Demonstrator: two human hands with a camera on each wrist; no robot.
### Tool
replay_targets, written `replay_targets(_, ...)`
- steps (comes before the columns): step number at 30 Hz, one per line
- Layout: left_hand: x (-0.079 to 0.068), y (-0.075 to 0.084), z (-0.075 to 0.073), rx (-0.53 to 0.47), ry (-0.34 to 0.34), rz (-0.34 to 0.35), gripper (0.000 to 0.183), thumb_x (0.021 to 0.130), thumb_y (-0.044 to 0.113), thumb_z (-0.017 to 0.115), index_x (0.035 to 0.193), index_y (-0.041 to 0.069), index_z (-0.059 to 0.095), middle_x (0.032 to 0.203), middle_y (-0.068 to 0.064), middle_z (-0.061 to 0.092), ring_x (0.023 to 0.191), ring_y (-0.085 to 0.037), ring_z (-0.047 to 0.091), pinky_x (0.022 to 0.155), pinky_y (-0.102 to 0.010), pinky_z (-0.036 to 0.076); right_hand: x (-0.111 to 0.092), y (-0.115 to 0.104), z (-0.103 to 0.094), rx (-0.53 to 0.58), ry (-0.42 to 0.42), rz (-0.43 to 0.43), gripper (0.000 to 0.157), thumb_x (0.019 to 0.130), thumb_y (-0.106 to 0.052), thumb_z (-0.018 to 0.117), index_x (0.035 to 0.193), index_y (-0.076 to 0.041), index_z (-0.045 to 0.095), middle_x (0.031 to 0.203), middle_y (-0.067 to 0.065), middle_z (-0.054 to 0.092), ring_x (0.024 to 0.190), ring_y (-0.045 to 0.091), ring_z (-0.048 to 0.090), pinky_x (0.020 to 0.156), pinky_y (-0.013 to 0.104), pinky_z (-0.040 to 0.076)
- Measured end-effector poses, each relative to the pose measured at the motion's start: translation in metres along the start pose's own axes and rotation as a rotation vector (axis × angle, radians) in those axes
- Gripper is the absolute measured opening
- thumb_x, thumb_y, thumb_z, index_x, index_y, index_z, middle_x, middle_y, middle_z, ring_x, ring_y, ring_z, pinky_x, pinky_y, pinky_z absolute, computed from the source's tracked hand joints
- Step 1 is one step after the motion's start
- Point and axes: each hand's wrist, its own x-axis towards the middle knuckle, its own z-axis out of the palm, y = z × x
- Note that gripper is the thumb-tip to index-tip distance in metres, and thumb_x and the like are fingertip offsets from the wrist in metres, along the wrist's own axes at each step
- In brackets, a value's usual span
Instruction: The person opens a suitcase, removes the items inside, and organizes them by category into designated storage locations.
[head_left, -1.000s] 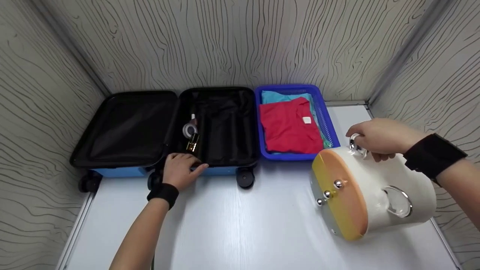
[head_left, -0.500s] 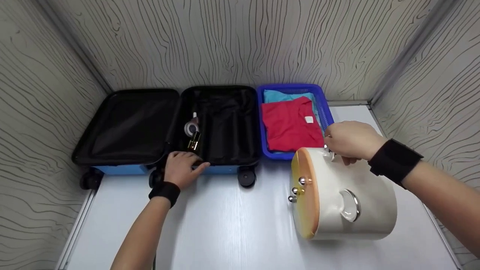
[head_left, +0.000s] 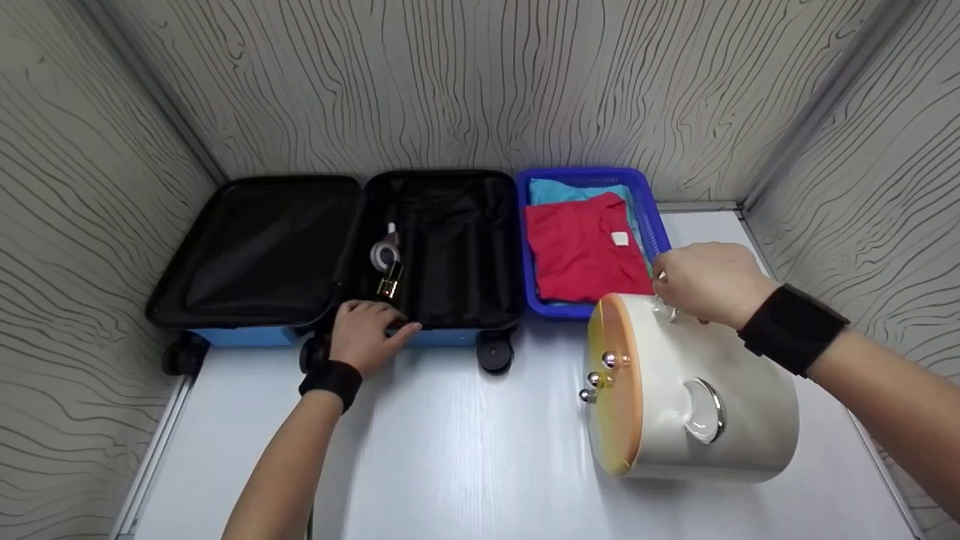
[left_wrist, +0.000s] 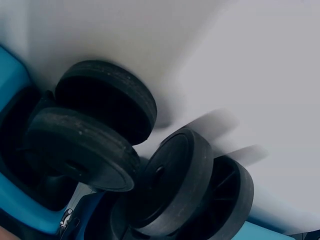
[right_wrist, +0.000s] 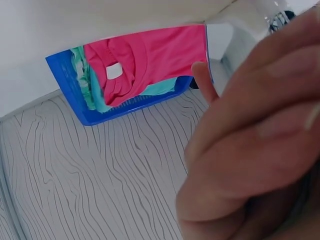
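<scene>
Suitcase (head_left: 461, 262) lies open on the white table (head_left: 465, 450), a round item (head_left: 385, 256) and a gold one (head_left: 389, 283) inside, and the left hand (head_left: 364, 337) rests on its near rim, fingers relaxed, thumb stretched aside; the right hand (head_left: 712, 281) grasps the handle (head_left: 663, 291) of a cream case (head_left: 742, 420), fingers curled round it, with that case (whether its base touches the table I cannot tell) nearer the person than the blue basket (head_left: 559, 309), where a red garment (head_left: 581, 247) overlies a turquoise one (head_left: 555, 191)

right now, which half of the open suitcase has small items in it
The right half, beside the blue basket: it holds a gold item and a ring-shaped item; none shows in the left half.
</scene>
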Motion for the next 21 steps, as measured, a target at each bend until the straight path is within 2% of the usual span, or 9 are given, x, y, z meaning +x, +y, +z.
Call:
replay_targets(4,0.0,0.001,0.001,-0.004,0.001,-0.001,0.07,0.096,0.078,0.039,0.112,0.022,0.077,0.117,-0.003,0.072,0.118,-0.028,0.06,0.11,-0.049,0.032,-0.002,0.005,0.001,-0.012,0.013,-0.003,0.023,0.092,-0.011,0.052,0.096,-0.007,0.074,0.069,0.001,0.064,0.048,0.015,0.056,0.044,0.036,0.043)
replay_targets(7,0.0,0.001,0.0,-0.006,0.006,-0.006,0.07,0.095,0.078,0.039,0.111,0.022,0.078,0.116,-0.003,0.072,0.118,-0.028,0.06,0.11,-0.049,0.032,-0.002,0.008,0.003,-0.001,0.018,0.006,0.028,0.094,-0.014,0.052,0.108,-0.004,0.074,0.077,0.003,0.069,0.052,0.015,0.059,0.048,0.037,0.045)
replay_targets(9,-0.001,0.001,0.0,-0.008,0.003,-0.008,0.07,0.095,0.078,0.039,0.111,0.022,0.078,0.116,-0.002,0.072,0.119,-0.028,0.06,0.11,-0.048,0.032,-0.003,0.01,0.004,0.023,0.008,0.014,0.033,0.096,-0.017,0.05,0.117,-0.004,0.072,0.073,0.003,0.069,0.057,0.015,0.06,0.052,0.039,0.046)
replay_targets(11,-0.002,0.001,0.001,-0.015,-0.003,-0.009,0.069,0.095,0.077,0.039,0.111,0.022,0.078,0.117,-0.002,0.072,0.119,-0.028,0.06,0.11,-0.049,0.033,-0.007,0.014,0.003,0.065,-0.016,0.025,0.044,0.102,-0.028,0.047,0.133,-0.002,0.064,0.067,0.0,0.066,0.063,0.016,0.061,0.06,0.045,0.05)
replay_targets(14,-0.002,0.001,0.002,-0.007,-0.011,-0.015,0.068,0.096,0.076,0.039,0.111,0.022,0.078,0.118,-0.002,0.072,0.12,-0.028,0.06,0.111,-0.05,0.033,-0.018,0.022,0.0,0.141,-0.014,0.044,0.063,0.107,-0.049,0.04,0.15,-0.004,0.049,0.059,-0.004,0.062,0.067,0.015,0.061,0.068,0.047,0.048)
replay_targets(16,-0.001,0.001,0.002,0.0,-0.01,-0.016,0.067,0.097,0.075,0.04,0.11,0.022,0.078,0.118,-0.002,0.073,0.119,-0.028,0.06,0.11,-0.05,0.033,-0.028,0.029,-0.002,0.183,0.021,0.05,0.072,0.107,-0.058,0.036,0.154,-0.005,0.043,0.065,-0.004,0.063,0.069,0.015,0.062,0.071,0.047,0.048)
replay_targets(18,-0.001,0.001,0.001,0.008,-0.004,-0.017,0.065,0.097,0.074,0.042,0.109,0.021,0.079,0.118,-0.003,0.073,0.119,-0.028,0.06,0.11,-0.051,0.034,-0.039,0.037,-0.003,0.232,0.083,0.049,0.069,0.107,-0.058,0.035,0.153,-0.008,0.047,0.073,0.0,0.067,0.073,0.018,0.063,0.069,0.044,0.046)
replay_targets(21,0.001,0.002,-0.002,0.015,0.001,-0.013,0.062,0.097,0.071,0.046,0.109,0.02,0.079,0.117,-0.004,0.073,0.118,-0.03,0.06,0.109,-0.052,0.034,-0.057,0.049,0.0,0.316,0.156,0.031,0.059,0.109,-0.05,0.039,0.151,-0.009,0.052,0.098,0.009,0.073,0.092,0.028,0.066,0.08,0.05,0.048)
